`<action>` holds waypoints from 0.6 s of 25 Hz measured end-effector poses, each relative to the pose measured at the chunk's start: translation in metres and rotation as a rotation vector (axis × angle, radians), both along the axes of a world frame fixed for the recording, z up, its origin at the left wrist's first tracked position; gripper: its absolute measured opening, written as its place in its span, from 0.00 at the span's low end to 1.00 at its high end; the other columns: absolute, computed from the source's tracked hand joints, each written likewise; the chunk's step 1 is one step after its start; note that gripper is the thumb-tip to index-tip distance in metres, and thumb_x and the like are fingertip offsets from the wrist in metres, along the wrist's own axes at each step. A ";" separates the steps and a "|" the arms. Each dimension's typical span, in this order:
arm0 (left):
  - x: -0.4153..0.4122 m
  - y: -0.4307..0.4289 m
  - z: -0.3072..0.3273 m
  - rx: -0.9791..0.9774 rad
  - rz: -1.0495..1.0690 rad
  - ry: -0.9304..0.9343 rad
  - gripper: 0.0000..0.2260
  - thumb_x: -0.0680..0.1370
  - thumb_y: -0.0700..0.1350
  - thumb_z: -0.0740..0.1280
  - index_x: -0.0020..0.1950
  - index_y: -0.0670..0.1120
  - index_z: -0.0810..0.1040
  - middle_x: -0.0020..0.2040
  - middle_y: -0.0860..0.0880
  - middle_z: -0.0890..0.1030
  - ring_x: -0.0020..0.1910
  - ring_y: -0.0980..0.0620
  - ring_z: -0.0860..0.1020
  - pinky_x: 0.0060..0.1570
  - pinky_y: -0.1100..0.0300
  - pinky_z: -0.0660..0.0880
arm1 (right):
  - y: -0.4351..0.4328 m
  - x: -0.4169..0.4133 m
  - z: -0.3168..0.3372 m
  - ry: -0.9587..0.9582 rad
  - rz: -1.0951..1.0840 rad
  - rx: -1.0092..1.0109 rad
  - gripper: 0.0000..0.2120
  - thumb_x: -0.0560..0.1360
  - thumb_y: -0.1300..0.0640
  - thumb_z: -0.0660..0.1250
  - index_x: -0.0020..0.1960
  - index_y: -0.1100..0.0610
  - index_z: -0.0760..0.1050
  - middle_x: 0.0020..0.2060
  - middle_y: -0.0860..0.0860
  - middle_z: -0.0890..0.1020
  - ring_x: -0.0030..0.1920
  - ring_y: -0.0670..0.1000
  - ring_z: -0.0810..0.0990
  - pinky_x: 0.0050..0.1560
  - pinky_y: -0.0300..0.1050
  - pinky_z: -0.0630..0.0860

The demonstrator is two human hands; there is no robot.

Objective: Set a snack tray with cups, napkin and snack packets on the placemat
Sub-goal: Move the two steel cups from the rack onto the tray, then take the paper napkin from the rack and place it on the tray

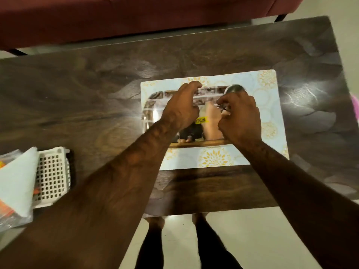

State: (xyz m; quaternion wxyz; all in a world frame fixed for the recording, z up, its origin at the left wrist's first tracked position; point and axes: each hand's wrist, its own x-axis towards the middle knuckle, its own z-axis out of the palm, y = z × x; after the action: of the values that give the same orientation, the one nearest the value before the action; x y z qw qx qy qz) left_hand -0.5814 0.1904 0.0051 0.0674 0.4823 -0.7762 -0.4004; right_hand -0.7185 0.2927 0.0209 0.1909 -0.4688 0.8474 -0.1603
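Note:
A pale floral placemat lies on the dark wooden table, and a shiny steel tray rests on it, mirroring the room. My right hand is over the tray's right part, closed around a steel cup whose rounded end shows above my fingers. My left hand hovers over the tray's middle with curled, spread fingers and nothing in it. At the left edge, a white napkin leans on a white lattice basket. Orange snack packets in clear wrap lie beside it.
The table has bare wood to the left of and behind the placemat. A maroon sofa stands beyond the far edge. A pink object peeks in at the right border. My legs are below the near edge.

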 end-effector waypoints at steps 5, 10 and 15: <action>0.085 -0.008 0.027 -0.044 0.108 -0.023 0.28 0.71 0.33 0.69 0.71 0.46 0.73 0.68 0.46 0.75 0.64 0.45 0.76 0.64 0.51 0.75 | -0.037 0.071 0.025 -0.022 0.188 -0.011 0.24 0.67 0.63 0.69 0.61 0.48 0.80 0.61 0.51 0.78 0.65 0.57 0.76 0.63 0.54 0.75; 0.191 -0.011 0.050 -0.064 0.259 -0.021 0.24 0.72 0.35 0.70 0.68 0.46 0.74 0.67 0.46 0.75 0.64 0.46 0.76 0.64 0.51 0.76 | -0.062 0.160 0.038 -0.059 0.353 0.033 0.23 0.69 0.64 0.68 0.62 0.48 0.80 0.63 0.51 0.78 0.67 0.57 0.75 0.65 0.55 0.75; 0.296 0.003 0.053 -0.037 0.413 -0.067 0.23 0.73 0.35 0.69 0.68 0.47 0.75 0.67 0.45 0.75 0.64 0.45 0.76 0.64 0.48 0.75 | -0.082 0.265 0.042 -0.109 0.560 0.061 0.24 0.70 0.64 0.69 0.64 0.50 0.80 0.62 0.51 0.79 0.65 0.56 0.76 0.66 0.54 0.75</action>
State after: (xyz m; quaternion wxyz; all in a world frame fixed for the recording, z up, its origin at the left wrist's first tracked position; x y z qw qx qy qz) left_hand -0.2854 0.1930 0.0582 0.1311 0.6427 -0.6699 -0.3477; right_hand -0.4537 0.2110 0.0633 0.2873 -0.6693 0.6778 -0.1007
